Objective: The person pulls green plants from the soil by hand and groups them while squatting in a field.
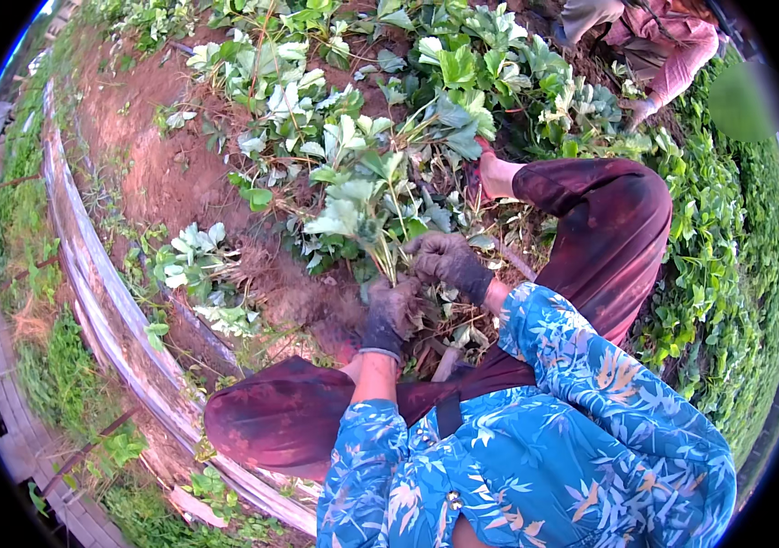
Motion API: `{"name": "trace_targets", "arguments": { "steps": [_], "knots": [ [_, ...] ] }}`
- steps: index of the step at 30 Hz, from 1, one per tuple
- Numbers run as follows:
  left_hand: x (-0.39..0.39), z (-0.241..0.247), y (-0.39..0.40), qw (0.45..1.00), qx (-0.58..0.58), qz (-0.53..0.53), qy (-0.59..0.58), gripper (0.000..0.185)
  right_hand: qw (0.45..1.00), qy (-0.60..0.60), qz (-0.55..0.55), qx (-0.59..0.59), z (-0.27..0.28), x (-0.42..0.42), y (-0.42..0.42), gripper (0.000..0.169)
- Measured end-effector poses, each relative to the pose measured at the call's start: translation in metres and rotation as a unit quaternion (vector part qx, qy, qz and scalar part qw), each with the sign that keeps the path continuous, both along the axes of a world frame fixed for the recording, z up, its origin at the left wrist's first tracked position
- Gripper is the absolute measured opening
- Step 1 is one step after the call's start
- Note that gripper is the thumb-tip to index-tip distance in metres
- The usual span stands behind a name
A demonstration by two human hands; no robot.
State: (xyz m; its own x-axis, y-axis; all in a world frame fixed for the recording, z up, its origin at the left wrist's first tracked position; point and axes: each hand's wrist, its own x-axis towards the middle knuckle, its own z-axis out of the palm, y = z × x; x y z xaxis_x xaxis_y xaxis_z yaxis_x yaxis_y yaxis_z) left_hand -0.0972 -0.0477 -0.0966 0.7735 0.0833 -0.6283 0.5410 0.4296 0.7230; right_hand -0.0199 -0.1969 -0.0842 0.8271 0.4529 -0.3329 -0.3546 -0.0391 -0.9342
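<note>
My left hand (391, 309), in a dirty dark work glove, is closed around the base of a bunch of leafy strawberry plants (362, 205), whose leaves point away from me. Close beside it on the right, my gloved right hand (444, 259) has its fingers curled at the stems of the bunch; whether it grips any of them cannot be told. Dry leaves and roots lie under both hands. A small pile of uprooted plants (201, 264) lies on the soil to the left, its roots towards my hands.
More strawberry plants (458, 65) cover the ground ahead. Bare reddish soil (156, 151) shows at the left, beside a long weathered wooden board (98, 260). A dense green plant bed (718, 274) runs along the right. A co-worker (677, 55) in a pink shirt reaches into the plants at upper right.
</note>
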Motion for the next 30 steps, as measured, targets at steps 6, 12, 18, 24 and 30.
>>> {"name": "trace_targets", "arguments": {
  "steps": [6,12,18,24,30],
  "knots": [
    [0.005,-0.033,0.004,0.976,0.201,0.062,-0.061,0.005,0.876,0.437,-0.099,0.178,0.017,-0.001,0.029,0.022],
    [0.012,0.022,0.034,0.975,0.146,0.149,-0.072,0.01,0.99,0.119,-0.048,-0.055,0.043,-0.019,0.024,0.022],
    [0.019,0.098,0.043,0.975,-0.033,0.187,-0.117,0.011,0.965,-0.21,-0.143,-0.071,0.074,0.017,0.024,0.018],
    [0.015,0.051,0.049,0.972,-0.117,0.175,-0.108,0.011,0.998,0.019,0.004,-0.055,0.054,0.018,0.039,0.023],
    [0.013,0.039,0.049,0.98,-0.032,0.177,-0.089,0.012,0.976,0.158,0.148,-0.032,0.029,0.004,0.051,0.023]
  ]
}}
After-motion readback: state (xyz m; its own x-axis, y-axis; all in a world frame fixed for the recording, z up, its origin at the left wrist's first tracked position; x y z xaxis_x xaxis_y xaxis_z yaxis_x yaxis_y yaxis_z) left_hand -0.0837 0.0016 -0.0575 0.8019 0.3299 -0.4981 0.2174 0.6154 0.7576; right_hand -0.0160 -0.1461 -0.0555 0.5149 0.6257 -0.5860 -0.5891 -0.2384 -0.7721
